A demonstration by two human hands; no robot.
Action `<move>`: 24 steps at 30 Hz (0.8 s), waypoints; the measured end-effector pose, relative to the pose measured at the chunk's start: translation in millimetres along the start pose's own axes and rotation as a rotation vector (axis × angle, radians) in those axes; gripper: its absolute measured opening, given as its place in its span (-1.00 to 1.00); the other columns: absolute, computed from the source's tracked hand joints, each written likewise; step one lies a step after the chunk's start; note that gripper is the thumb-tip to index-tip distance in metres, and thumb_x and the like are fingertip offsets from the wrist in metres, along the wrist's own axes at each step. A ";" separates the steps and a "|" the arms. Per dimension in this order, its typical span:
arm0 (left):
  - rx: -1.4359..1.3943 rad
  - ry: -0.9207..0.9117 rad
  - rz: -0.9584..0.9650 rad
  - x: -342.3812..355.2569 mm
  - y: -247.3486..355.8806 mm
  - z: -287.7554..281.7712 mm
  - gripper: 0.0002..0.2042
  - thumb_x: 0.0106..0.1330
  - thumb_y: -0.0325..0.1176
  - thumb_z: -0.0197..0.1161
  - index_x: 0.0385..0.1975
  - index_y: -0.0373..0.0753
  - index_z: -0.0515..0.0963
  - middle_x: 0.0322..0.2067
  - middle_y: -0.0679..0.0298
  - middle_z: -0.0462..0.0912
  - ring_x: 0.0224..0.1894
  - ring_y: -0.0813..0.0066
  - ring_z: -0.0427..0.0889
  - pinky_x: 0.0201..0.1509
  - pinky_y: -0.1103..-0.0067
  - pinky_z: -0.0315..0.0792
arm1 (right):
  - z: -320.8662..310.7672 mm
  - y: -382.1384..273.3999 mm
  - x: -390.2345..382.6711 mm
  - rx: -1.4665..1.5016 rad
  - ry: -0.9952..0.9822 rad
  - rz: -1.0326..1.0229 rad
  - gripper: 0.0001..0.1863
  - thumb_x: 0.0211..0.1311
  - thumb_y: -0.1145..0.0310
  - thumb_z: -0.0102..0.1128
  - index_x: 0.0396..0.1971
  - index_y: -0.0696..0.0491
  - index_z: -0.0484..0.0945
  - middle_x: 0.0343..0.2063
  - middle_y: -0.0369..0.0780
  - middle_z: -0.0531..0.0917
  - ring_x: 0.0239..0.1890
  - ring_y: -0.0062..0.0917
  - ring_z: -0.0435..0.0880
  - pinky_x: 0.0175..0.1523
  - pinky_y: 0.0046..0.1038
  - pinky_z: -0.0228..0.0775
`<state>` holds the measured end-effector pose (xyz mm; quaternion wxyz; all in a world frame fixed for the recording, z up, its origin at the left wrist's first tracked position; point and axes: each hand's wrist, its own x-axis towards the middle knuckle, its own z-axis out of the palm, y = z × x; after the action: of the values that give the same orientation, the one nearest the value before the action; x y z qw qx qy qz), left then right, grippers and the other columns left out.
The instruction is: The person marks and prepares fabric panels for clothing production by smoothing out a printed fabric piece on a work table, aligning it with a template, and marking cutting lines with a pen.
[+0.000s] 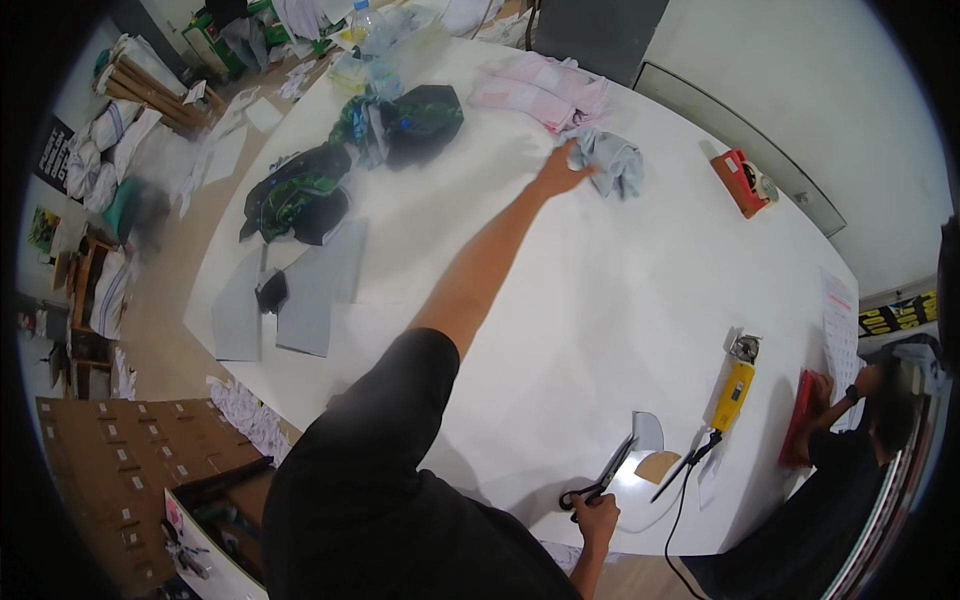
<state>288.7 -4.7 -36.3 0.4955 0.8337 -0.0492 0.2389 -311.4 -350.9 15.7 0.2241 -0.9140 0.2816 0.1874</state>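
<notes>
One half-spread left grip (566,174) touches grey cloth (615,162); well apart from it, the right grip (597,516) clasps scissors (607,477).

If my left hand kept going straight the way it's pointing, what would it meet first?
Most likely the crumpled grey cloth right by your left hand, though from this view I can't be sure whether they already touch.

Scissor handle (592,492) partly hidden, co-worker's head (893,405) blurred

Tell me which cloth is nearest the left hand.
The small, crumpled grey cloth, right at the left hand; the pink pile lies beyond it, the dark patterned piles farther left.
</notes>
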 end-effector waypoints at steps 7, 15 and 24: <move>0.856 0.256 -0.490 -27.0 -86.4 -141.0 -0.56 0.16 -0.22 0.33 0.04 -0.17 0.51 0.10 0.08 0.43 0.16 0.07 0.42 0.14 0.16 0.40 | -5.9 8.3 -23.9 0.085 0.030 0.114 -0.54 -0.10 0.23 0.60 -0.49 0.17 0.44 -0.59 -0.08 0.66 -0.50 -0.26 0.71 -0.31 -0.30 0.54; 0.850 0.114 -0.388 -49.7 -136.1 -243.7 -0.83 0.25 -0.31 0.22 -0.21 -0.16 0.58 -0.14 0.09 0.61 -0.02 0.00 0.56 -0.01 0.09 0.42 | -16.9 50.7 5.4 -0.099 -0.044 -0.010 -0.47 -0.12 0.00 0.57 -0.51 0.17 0.53 -0.56 -0.07 0.67 -0.45 -0.17 0.73 -0.27 -0.22 0.56; 0.329 0.214 0.013 35.9 92.3 -336.4 -0.64 0.51 -0.13 0.00 -0.26 -0.38 0.48 -0.33 -0.16 0.58 -0.19 -0.14 0.59 -0.15 0.22 0.41 | -56.3 -62.4 54.0 0.003 0.306 -0.403 -0.63 0.17 0.17 0.37 -0.41 0.22 0.55 -0.49 0.02 0.66 -0.39 -0.04 0.66 -0.24 -0.15 0.47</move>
<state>173.3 240.1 186.6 0.3535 0.8729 0.0383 0.3342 -220.1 -357.0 56.0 0.2128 -0.9691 0.1247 -0.0020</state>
